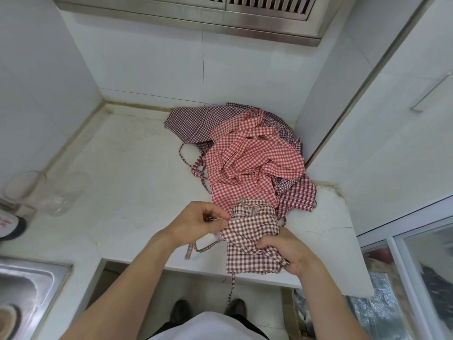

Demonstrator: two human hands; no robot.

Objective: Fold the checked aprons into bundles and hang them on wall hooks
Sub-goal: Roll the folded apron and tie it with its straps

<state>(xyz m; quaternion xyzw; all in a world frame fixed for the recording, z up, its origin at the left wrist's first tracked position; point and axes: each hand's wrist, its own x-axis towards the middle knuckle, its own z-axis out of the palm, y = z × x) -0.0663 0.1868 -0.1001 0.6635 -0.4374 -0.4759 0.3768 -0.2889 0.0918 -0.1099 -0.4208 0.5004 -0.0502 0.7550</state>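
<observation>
A brown-and-white checked apron [250, 241] is bunched up at the front edge of the white counter [127, 173]. My left hand [201, 220] pinches its upper left edge and a strap. My right hand [286, 251] grips the bundle's lower right side. One strap [231, 288] hangs down over the counter edge. Behind it lies a heap of loose aprons: a red checked apron [252, 163] on top and dark maroon checked aprons [196, 121] beneath and beside it. No wall hooks are in view.
A clear glass jar [52, 192] lies on the counter at the left, next to a steel sink [27, 285]. A steel range hood [220, 18] hangs above. A white cabinet [392, 133] with a handle stands at the right.
</observation>
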